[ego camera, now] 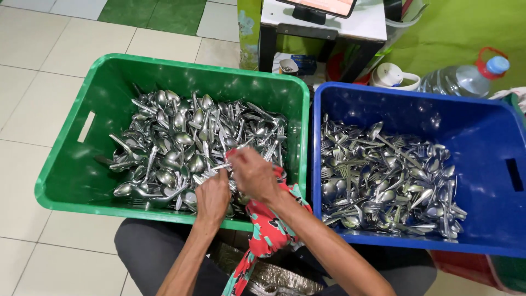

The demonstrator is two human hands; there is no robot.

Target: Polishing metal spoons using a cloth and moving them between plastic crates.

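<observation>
Low in the middle of the frame, over the near edge of the green rectangular plastic crate [66, 164], both hands work on the heap of shiny steel spoons and forks [181, 148]. The right hand [253, 174] is closed around a red floral patterned cloth [268, 230], pressing it over a piece of cutlery; the left hand [212, 198] pinches what looks like a handle, though which piece I cannot tell. Wiping goes best one piece at a time, the cloth wrapped fully round it. The cutlery looks bright, thin and slippery, lying tangled. At centre right, a blue rectangular plastic crate [482, 126] holds more.
</observation>
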